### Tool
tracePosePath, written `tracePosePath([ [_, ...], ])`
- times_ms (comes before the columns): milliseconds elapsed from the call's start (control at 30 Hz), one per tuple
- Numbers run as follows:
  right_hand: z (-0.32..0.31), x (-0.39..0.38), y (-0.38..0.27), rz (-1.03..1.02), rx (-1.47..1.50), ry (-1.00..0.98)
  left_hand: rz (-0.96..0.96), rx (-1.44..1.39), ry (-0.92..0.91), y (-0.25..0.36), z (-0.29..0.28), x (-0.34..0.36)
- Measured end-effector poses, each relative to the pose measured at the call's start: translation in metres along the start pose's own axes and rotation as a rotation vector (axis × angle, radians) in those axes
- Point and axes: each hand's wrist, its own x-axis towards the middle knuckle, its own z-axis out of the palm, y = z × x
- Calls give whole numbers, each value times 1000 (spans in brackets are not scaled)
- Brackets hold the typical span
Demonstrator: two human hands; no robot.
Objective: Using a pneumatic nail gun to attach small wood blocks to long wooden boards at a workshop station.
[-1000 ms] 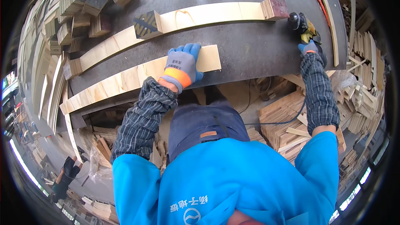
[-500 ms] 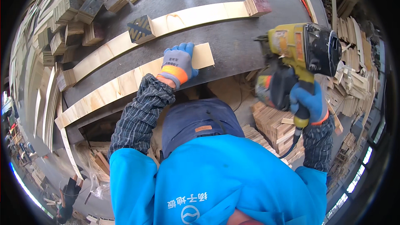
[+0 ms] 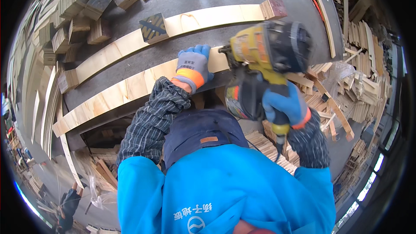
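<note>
A long pale wooden board (image 3: 112,92) lies along the near edge of the dark workbench. Close to its right end, my gloved left hand (image 3: 193,66) grips it from above, fingers over the far edge. My gloved right hand (image 3: 286,104) is wrapped round the handle of a yellow and black coil nail gun (image 3: 251,45), with a hose at the handle's base. The gun's nose is at the board's right end; I cannot tell whether it touches. Beyond lies a second board (image 3: 208,17), with a dark-faced block (image 3: 153,28) and a red-ended block (image 3: 272,8) on it.
Stacked wood blocks (image 3: 76,4) crowd the bench's far left. Wooden strips (image 3: 277,156) are piled below the bench, and loose offcuts (image 3: 359,86) heap on the right. Another person (image 3: 69,206) is at the lower left, holding a long strip.
My right hand has brought the nail gun left, from beyond the bench's right part to the near board's right end. My left hand stays on the board.
</note>
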Motion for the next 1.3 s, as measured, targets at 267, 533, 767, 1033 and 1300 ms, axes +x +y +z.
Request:
tracePosePath([
  [267, 9, -28, 8, 1, -16, 28, -3, -1, 13, 2, 4, -3],
  [533, 2, -51, 17, -57, -1, 76, 5, 16, 38, 2, 5, -2],
  [767, 18, -26, 12, -76, -13, 0, 6, 5, 50, 1, 3, -5],
  [1033, -7, -47, 11, -168, 93, 79, 17, 22, 55, 4, 8, -3],
  [1300, -191, 10, 59, -326, -50, 223, -28, -46, 38, -5, 8, -1],
])
